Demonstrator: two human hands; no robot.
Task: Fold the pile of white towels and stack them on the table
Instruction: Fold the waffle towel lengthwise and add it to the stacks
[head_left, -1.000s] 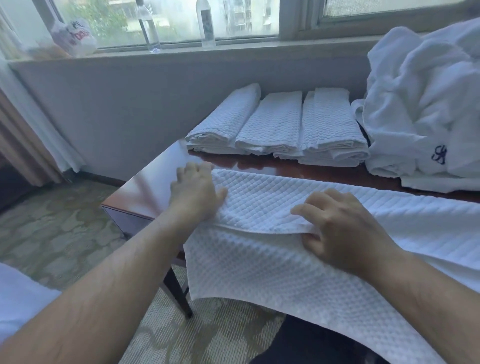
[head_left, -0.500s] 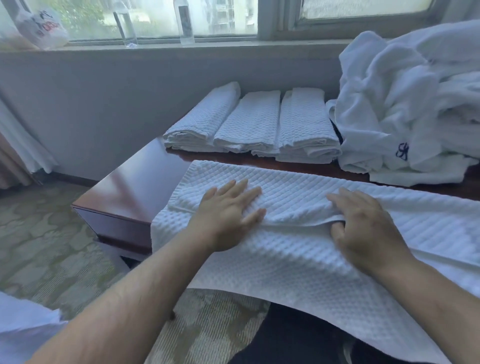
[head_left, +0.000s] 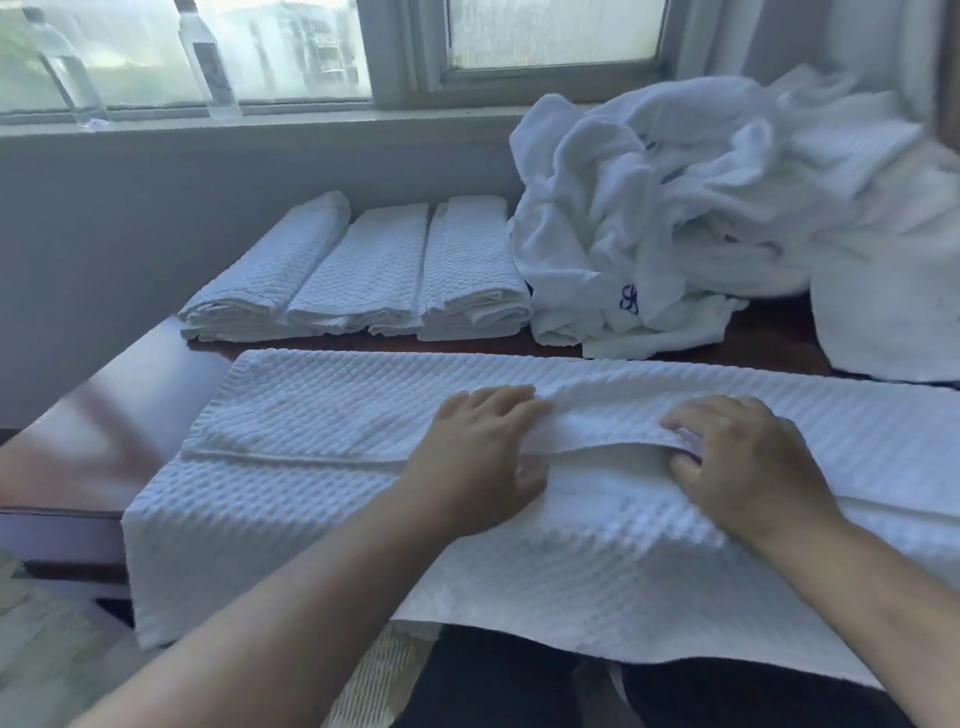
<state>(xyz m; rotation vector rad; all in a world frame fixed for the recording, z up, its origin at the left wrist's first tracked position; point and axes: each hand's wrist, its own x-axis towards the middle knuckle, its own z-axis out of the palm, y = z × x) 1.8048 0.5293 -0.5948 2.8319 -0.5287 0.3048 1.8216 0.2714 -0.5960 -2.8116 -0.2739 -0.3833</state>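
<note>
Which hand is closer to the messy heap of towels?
Right. The right hand lies just below the messy heap; the left hand sits farther left, below the folded towels.

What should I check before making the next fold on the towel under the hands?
1. Left hand on the towel, thumb under the folded edge: ok.
2. Right hand grips the same edge, fingers curled over it: ok.
3. Folded edge flat: not ok, it bulges between the hands.
4. Near half on the table: not ok, it hangs off the front.
5. Space in front of the three folded towels: ok.
6. Unfolded pile clear of the towel: ok.
</note>
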